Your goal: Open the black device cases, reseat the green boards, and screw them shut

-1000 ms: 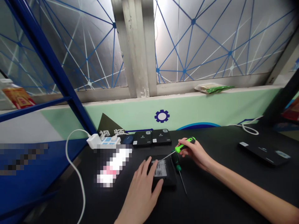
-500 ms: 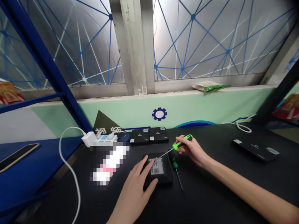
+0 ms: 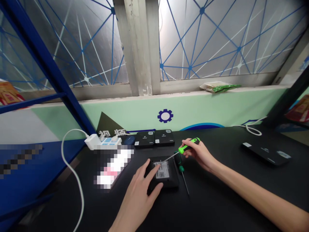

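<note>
A black set-top box (image 3: 172,180) lies label side up on the black table, a white printed label (image 3: 163,170) on its surface. My left hand (image 3: 142,188) rests over its left side, fingers spread, the index fingertip on the label. My right hand (image 3: 196,153) grips a green-and-black screwdriver (image 3: 184,149) by the handle. Its shaft slants down to the left, and the tip is at the label close to my left index finger. Just right of the box lies a second, dark green screwdriver (image 3: 181,169), its handle partly behind the first one's shaft.
Two black boxes (image 3: 145,139) sit side by side near the wall, and another black box (image 3: 266,154) lies at the right. A power strip (image 3: 111,141) with a white charger (image 3: 93,141) and cable (image 3: 78,180) is at the left. Beside it is a blurred-out bright item (image 3: 116,169).
The view has tilted down slightly, so the wall and window sit a little higher. Both hands and the screwdriver keep nearly the same position over the box.
</note>
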Demonstrator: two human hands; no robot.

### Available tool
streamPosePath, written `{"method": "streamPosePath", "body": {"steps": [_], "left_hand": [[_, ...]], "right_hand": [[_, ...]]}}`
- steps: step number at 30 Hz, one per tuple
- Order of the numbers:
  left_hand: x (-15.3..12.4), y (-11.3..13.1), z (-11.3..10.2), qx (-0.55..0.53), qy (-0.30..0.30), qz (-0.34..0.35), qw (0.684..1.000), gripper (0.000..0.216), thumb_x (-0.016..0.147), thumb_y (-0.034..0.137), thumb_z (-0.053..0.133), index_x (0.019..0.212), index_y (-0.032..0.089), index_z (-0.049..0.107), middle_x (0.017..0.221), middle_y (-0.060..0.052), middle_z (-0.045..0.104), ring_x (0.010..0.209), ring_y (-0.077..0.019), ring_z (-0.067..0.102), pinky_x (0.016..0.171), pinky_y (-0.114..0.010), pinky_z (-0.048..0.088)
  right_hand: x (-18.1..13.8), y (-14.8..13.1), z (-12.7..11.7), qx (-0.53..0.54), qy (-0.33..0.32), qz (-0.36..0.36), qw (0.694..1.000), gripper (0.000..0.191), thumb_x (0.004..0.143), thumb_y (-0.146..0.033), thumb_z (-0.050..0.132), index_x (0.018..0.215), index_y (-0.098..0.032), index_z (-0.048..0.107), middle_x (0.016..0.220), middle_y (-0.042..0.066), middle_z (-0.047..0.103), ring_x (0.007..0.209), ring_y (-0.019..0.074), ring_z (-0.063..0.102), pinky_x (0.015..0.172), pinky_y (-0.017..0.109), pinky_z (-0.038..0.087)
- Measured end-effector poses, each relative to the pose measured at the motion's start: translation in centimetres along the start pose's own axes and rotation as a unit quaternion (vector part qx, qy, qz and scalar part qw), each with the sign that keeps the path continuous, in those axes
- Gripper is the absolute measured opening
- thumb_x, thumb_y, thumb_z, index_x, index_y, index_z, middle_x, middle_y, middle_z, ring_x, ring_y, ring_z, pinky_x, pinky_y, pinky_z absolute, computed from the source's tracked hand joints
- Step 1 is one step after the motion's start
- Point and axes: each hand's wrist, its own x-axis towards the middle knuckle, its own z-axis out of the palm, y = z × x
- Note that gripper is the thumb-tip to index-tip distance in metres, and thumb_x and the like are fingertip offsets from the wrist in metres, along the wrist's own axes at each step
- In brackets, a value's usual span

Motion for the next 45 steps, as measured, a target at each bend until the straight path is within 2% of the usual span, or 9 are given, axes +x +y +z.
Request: {"method": "streamPosePath", "body": {"steps": [8, 14, 18, 20, 24, 31, 36, 42, 45], "left_hand": [[0.1, -0.2, 0.1, 0.0, 0.02, 0.004, 1.0, 0.047, 0.098, 0.05, 0.048, 0.145, 0.044, 0.044, 0.161, 0.001, 0.029, 0.142, -0.0339, 0.038, 0.109, -0.06, 0.038], [0.0, -0.3, 0.0, -0.017, 0.057, 0.011, 0.998, 0.036, 0.097, 0.042, 0.052, 0.133, 0.038, 0.055, 0.152, -0.001, 0.043, 0.135, -0.0301, 0.047, 0.103, -0.048, 0.049], [0.0, -0.1, -0.2, -0.032, 0.084, 0.009, 0.996, 0.029, 0.097, 0.039, 0.051, 0.124, 0.036, 0.06, 0.145, -0.001, 0.049, 0.129, -0.0285, 0.053, 0.099, -0.046, 0.052], [0.0, 0.0, -0.3, -0.044, 0.104, 0.0, 0.994, 0.027, 0.098, 0.039, 0.049, 0.12, 0.033, 0.062, 0.141, -0.002, 0.052, 0.123, -0.0277, 0.056, 0.094, -0.043, 0.055], [0.1, 0.0, -0.4, -0.059, 0.13, -0.027, 0.989, 0.028, 0.099, 0.04, 0.045, 0.115, 0.029, 0.065, 0.131, -0.005, 0.058, 0.108, -0.0259, 0.063, 0.073, -0.034, 0.06], [0.0, -0.1, -0.2, -0.066, 0.107, -0.035, 0.991, 0.032, 0.099, 0.042, 0.046, 0.123, 0.031, 0.063, 0.138, -0.003, 0.054, 0.096, -0.0233, 0.067, 0.065, -0.031, 0.059], [0.1, 0.2, -0.3, -0.063, 0.1, -0.04, 0.992, 0.034, 0.098, 0.043, 0.045, 0.124, 0.03, 0.063, 0.139, -0.003, 0.053, 0.098, -0.0246, 0.067, 0.065, -0.031, 0.059], [0.1, 0.3, -0.4, -0.069, 0.091, -0.038, 0.993, 0.033, 0.099, 0.042, 0.044, 0.122, 0.029, 0.064, 0.138, -0.005, 0.053, 0.089, -0.0216, 0.068, 0.067, -0.032, 0.059], [0.1, 0.2, -0.4, -0.067, 0.087, -0.038, 0.993, 0.033, 0.099, 0.043, 0.044, 0.123, 0.03, 0.063, 0.139, -0.005, 0.053, 0.096, -0.0242, 0.067, 0.072, -0.034, 0.059]], "right_hand": [[0.1, 0.1, -0.2, -0.002, 0.001, -0.003, 1.0, 0.028, 0.076, -0.037, 0.082, 0.072, -0.013, 0.068, 0.071, 0.004, 0.068, 0.054, 0.0122, 0.064, 0.049, 0.02, 0.054], [0.1, 0.2, -0.3, 0.029, 0.003, -0.002, 1.0, 0.027, 0.074, -0.036, 0.084, 0.072, -0.013, 0.069, 0.068, 0.004, 0.069, 0.05, 0.0111, 0.062, 0.047, 0.019, 0.053], [0.1, 0.2, -0.1, 0.058, 0.001, 0.001, 0.998, 0.026, 0.072, -0.034, 0.086, 0.076, -0.014, 0.07, 0.075, 0.006, 0.074, 0.053, 0.0116, 0.065, 0.051, 0.019, 0.055], [-0.1, 0.2, 0.1, 0.063, -0.001, 0.008, 0.998, 0.026, 0.071, -0.033, 0.087, 0.077, -0.014, 0.071, 0.079, 0.007, 0.075, 0.058, 0.0125, 0.067, 0.055, 0.019, 0.056], [-0.4, 0.4, 0.6, 0.063, -0.01, 0.024, 0.998, 0.028, 0.069, -0.033, 0.088, 0.08, -0.014, 0.072, 0.084, 0.009, 0.077, 0.063, 0.0144, 0.069, 0.058, 0.021, 0.057], [-0.3, 1.0, 0.8, 0.044, -0.009, 0.013, 0.999, 0.031, 0.069, -0.038, 0.088, 0.079, -0.014, 0.071, 0.087, 0.009, 0.077, 0.062, 0.0139, 0.067, 0.059, 0.023, 0.057], [-0.5, 1.0, 0.9, 0.053, -0.017, 0.011, 0.998, 0.027, 0.071, -0.035, 0.087, 0.08, -0.015, 0.072, 0.085, 0.008, 0.076, 0.064, 0.0135, 0.068, 0.059, 0.021, 0.056], [-0.4, 1.5, 0.7, 0.032, -0.022, 0.006, 0.999, 0.029, 0.07, -0.038, 0.087, 0.079, -0.015, 0.072, 0.088, 0.007, 0.077, 0.061, 0.0127, 0.067, 0.059, 0.023, 0.056], [-0.4, 1.4, 0.7, 0.017, -0.018, -0.005, 1.0, 0.028, 0.071, -0.038, 0.086, 0.077, -0.015, 0.072, 0.085, 0.007, 0.076, 0.06, 0.0129, 0.066, 0.058, 0.023, 0.055]]}}
